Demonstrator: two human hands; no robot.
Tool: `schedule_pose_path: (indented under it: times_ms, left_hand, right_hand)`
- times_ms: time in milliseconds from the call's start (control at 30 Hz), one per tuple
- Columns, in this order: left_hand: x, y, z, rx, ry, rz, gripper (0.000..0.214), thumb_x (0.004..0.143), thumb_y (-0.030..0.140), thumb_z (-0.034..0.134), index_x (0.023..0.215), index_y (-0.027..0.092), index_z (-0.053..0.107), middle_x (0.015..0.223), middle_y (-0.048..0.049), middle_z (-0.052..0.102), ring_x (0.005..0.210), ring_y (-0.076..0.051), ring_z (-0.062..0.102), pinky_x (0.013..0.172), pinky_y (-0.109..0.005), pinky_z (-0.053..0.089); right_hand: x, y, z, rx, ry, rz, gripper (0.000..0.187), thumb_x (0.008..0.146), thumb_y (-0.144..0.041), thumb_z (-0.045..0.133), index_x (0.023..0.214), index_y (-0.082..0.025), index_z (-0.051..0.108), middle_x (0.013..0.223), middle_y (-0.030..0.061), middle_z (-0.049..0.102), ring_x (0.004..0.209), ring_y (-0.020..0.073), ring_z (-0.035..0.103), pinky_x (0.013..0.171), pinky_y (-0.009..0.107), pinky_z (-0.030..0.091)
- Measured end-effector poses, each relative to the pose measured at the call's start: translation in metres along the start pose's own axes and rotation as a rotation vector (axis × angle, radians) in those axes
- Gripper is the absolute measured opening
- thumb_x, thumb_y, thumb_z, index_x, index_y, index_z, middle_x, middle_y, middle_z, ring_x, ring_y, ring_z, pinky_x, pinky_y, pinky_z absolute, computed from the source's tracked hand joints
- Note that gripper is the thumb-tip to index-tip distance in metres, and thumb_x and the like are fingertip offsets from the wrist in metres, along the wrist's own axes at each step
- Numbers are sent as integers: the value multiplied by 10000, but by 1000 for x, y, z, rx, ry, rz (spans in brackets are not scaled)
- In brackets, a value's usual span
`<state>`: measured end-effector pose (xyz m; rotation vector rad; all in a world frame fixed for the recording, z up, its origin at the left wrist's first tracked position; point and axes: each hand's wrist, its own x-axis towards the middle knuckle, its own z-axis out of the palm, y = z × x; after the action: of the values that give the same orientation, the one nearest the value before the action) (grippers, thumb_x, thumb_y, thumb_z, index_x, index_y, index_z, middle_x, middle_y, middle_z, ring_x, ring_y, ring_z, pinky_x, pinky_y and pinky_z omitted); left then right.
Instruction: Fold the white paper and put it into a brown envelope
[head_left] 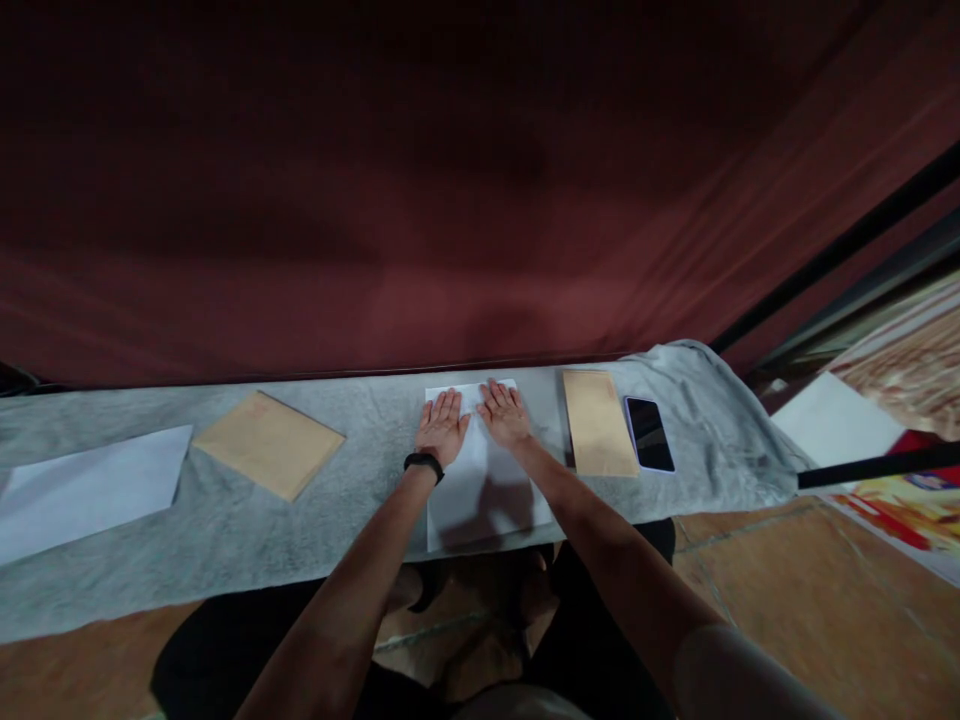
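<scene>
White sheet of paper (pixel 465 500) lies under both hands, mid-bench on the grey cloth (pixel 247 550); palms and fingers cover parts of its upper half, and a dark shadow falls over the lower part, so whether it's one sheet or a stack, or has a fold, I cannot tell. Second white sheet (pixel 94 492) at far left is cut off by the frame edge. Feet below the bench are mostly lost in the dark; print on the brown envelopes too faint to read. Loose white sheet (pixel 838 420) and printed poster (pixel 919 510) at far right are partly hidden by a black bar (pixel 874 468); the poster also runs out of frame. Left hand (pixel 442 428) palm down, flat on the paper's upper left, fingers pointing away from the body, black wristband (pixel 425 463) on the wrist. Right hand (pixel 505 412) also palm down, at the upper right, fingers angled forward and leftward. Hands apart with a small gap, fingers extended, neither clamped on anything. Both forearms reach in from the bottom edge and converge. Left brown envelope (pixel 270 445) lies skewed, between the two sheets; right brown envelope (pixel 600 423) sits nearly straight, just beside a dark-screened smartphone (pixel 650 434). Dark red curtain (pixel 435 250) behind.
</scene>
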<state>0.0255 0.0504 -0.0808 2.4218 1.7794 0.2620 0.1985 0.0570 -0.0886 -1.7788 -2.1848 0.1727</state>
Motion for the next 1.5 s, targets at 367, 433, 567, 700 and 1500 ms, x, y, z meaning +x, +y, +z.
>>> schedule_pose_path:
  times_ms: [367,433,567,700,1500]
  left_hand:
    - [-53,-28,-9,20,76,-200,611,1019,376,262,1527,54,367,1598,-165,364,1507,-288,287,1240,-480,210]
    - [-91,-23,-9,13,77,-157,600,1014,373,296,1514,54,390,1589,-174,376,1497,-290,312,1226,-467,258]
    - [-165,1,-11,10,36,28,559,998,382,386,1513,166,419,1602,-127,369,1496,-269,322,1214,-484,292]
    - [-198,19,-18,51,-17,175,532,980,401,448,1483,230,472,1588,-79,399,1484,-268,347,1225,-512,265]
    - [-182,20,-50,24,-233,289,543,849,95,475,1373,182,587,1478,-122,549,1374,-222,509,1161,-390,382]
  right_hand:
    - [-48,22,-12,16,145,183,565,1040,-343,326,1517,-48,388,1574,206,380,1468,298,360,1205,523,244]
    - [-81,21,-14,10,114,128,559,1040,-341,333,1519,-60,392,1580,187,381,1474,300,348,1209,510,249]
    - [-152,15,-21,5,69,54,547,1028,-316,376,1545,-141,369,1604,149,356,1474,301,353,1204,509,273]
    - [-198,6,-27,-7,77,7,569,1011,-327,425,1547,-144,370,1603,157,356,1472,320,359,1199,515,311]
    - [-206,-5,-67,-134,-176,-110,493,933,-229,525,1405,-89,549,1504,233,477,1360,310,504,1139,442,398]
